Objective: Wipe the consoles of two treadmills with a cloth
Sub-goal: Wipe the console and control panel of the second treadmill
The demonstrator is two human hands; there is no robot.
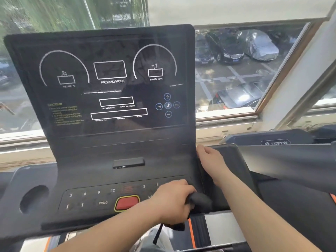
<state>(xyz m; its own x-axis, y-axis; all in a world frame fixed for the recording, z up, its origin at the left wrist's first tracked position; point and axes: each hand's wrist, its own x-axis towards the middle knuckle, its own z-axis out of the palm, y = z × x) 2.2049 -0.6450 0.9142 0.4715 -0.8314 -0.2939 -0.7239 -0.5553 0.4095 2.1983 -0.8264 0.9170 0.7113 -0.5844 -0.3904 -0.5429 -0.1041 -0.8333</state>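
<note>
A black treadmill console (101, 84) with white dial markings and a red stop button (126, 202) fills the view in front of me. My left hand (171, 202) is shut on a dark cloth (199, 200), pressing it on the lower right of the button panel. My right hand (211, 159) rests on the console's right edge beside the side tray (231, 160), fingers curled against it, holding nothing I can see. A second treadmill (276, 140) with a logo shows at the right, only partly in view.
A round cup holder (33, 198) sits at the console's left. A window with a sill (225, 124) lies behind, with parked cars outside. A white window frame post (294, 82) slants at the right. Orange-striped treadmill deck shows below.
</note>
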